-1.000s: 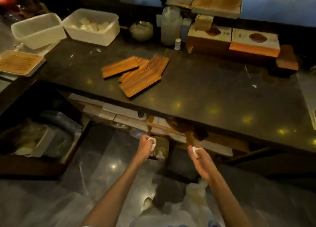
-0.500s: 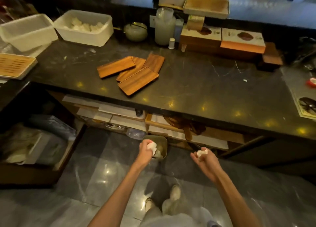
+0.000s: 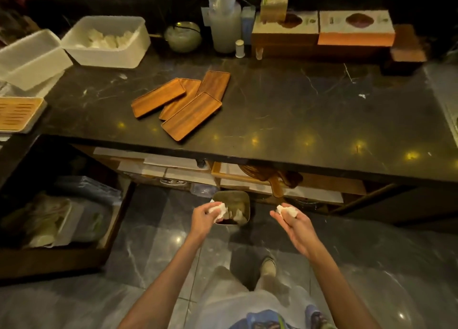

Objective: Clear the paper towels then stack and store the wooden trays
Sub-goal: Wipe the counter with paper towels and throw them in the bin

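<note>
Several flat wooden trays (image 3: 190,115) lie overlapping, fanned out, on the dark stone counter (image 3: 297,110). Below the counter's front edge, my left hand (image 3: 204,218) is shut on a crumpled white paper towel (image 3: 219,209) right over the left rim of a small metal bin (image 3: 233,200) on the floor. My right hand (image 3: 293,223) holds a second crumpled paper towel (image 3: 287,211) to the right of the bin. White scraps lie inside the bin.
Two white plastic tubs (image 3: 106,41) stand at the counter's back left, one with white pieces inside. A slatted wooden tray (image 3: 17,113) sits at the far left. Boxes (image 3: 322,29) and a jar (image 3: 224,24) line the back. Shelves run under the counter; an open drawer (image 3: 54,219) is at left.
The view has pulled back and tilted, so the counter looks farther away. Both hands with their paper towels have stayed by the bin, the left now over its rim.
</note>
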A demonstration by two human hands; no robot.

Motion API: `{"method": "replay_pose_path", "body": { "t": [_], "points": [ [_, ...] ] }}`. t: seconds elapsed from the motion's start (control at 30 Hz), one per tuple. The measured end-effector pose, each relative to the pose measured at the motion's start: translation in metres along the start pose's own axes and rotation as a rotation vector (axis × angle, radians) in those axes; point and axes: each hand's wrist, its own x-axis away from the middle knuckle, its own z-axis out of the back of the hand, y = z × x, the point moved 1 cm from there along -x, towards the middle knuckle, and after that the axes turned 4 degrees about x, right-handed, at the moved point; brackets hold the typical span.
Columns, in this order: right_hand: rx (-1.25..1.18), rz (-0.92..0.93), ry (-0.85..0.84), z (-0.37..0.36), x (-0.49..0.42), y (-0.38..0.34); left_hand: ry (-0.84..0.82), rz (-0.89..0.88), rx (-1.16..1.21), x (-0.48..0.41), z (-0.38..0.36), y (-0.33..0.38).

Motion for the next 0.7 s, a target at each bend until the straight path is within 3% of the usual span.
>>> {"method": "replay_pose_path", "body": {
  "t": [0.3, 0.57, 0.7],
  "points": [
    [0.141, -0.044, 0.29, -0.014, -0.042, 0.032, -0.126, 0.136, -0.044, -0.075, -0.006, -0.036],
    [0.012, -0.217, 0.465, 0.003, -0.206, 0.165, -0.173, 0.287, 0.004, -0.225, -0.033, -0.179],
    [0.052, -0.297, 0.445, 0.02, -0.285, 0.223, -0.157, 0.37, -0.033, -0.289, -0.039, -0.26]
  ]
}}
